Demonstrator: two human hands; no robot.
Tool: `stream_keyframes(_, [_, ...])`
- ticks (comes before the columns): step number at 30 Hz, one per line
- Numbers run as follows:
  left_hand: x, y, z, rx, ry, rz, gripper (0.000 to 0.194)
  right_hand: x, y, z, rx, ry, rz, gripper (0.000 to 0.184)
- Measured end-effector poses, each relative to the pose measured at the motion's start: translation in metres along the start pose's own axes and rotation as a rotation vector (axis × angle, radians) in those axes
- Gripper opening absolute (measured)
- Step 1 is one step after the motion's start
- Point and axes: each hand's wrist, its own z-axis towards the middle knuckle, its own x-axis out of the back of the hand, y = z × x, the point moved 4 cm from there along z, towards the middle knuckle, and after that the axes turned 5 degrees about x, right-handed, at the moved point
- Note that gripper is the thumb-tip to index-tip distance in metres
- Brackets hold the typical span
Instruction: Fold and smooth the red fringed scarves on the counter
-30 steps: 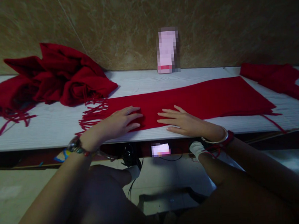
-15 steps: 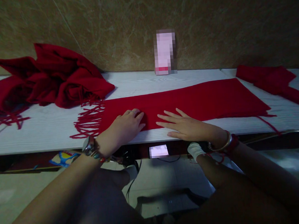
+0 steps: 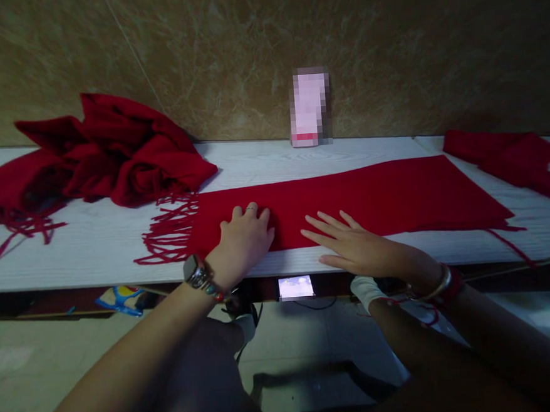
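A red fringed scarf lies folded in a long flat strip on the white wood-grain tabletop, its fringe toward the left. On its left part rests my left hand, fingers apart and bent down against the cloth, with a ring on one finger. My right hand lies near the middle of the strip's front edge. Its fingers are spread and stretched out on the fabric, pointing left. Neither hand grips the scarf visibly.
A crumpled heap of red fringed cloth sits at the left. More red cloth lies at the far right. A pink, pixelated object stands against the marbled wall. Below the table edge a lit screen shows.
My left hand has turned, its wrist swinging right and its fingers pointing more away from me. My right hand stays spread on the scarf. The whole view has shifted slightly.
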Motion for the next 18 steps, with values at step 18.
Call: stream_keyframes(18, [-0.007, -0.007, 0.017, -0.135, -0.038, -0.037, 0.056, 0.004, -0.008, 0.049, -0.124, 0.178, -0.024, 0.048])
